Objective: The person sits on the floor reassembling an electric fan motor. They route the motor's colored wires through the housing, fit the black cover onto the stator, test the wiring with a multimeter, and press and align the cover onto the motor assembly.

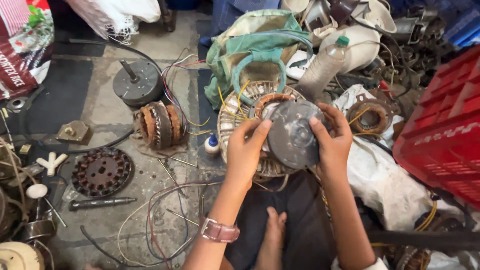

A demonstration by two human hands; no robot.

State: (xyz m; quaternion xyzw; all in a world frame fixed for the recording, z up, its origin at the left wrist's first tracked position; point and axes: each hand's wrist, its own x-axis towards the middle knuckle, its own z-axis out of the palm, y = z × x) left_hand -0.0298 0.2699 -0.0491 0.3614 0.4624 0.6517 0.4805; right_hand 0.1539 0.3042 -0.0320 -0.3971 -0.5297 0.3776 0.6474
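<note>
left hand (246, 150) | right hand (331, 142) | motor cover (292, 134) clasped between (fingers on rim)

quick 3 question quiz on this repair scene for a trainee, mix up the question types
1. True or false: both hands grip the round grey motor cover.
2. Which hand has a brown-strapped watch on its wrist? A) left hand B) right hand
3. Fill in: the crate at the right edge is coloured ____.

Key
1. True: fingers of each hand wrap its rim, over the ribbed fan motor body.
2. A.
3. Red.
</note>
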